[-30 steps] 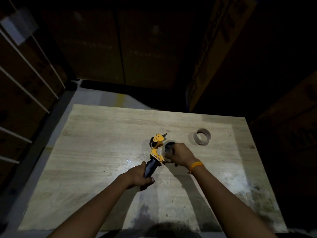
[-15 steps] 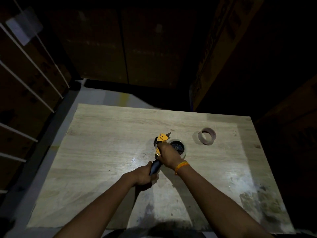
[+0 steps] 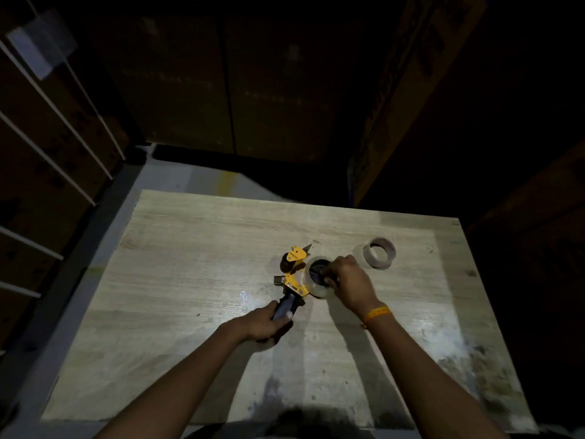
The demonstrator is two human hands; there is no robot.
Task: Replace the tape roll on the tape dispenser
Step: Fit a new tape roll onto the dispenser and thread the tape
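Observation:
A yellow and black tape dispenser (image 3: 292,274) lies on the wooden table (image 3: 190,264), near its middle. My left hand (image 3: 266,321) is closed around the dispenser's dark handle. A clear tape roll (image 3: 313,285) sits on the dispenser's hub, right of the yellow frame. My right hand (image 3: 349,285) grips the right side of this roll, fingers at its dark core. A bare brown cardboard core (image 3: 380,252) stands by itself further right, apart from both hands.
The room is dark around the lit table top. Cardboard boxes (image 3: 395,106) stand behind and to the right of the table. A rack with white rails (image 3: 47,153) is on the left. Dark stains mark the table's near right corner (image 3: 484,391).
My right hand has moved from the dispenser's yellow frame to the right, onto the clear tape roll. My left hand stays on the handle.

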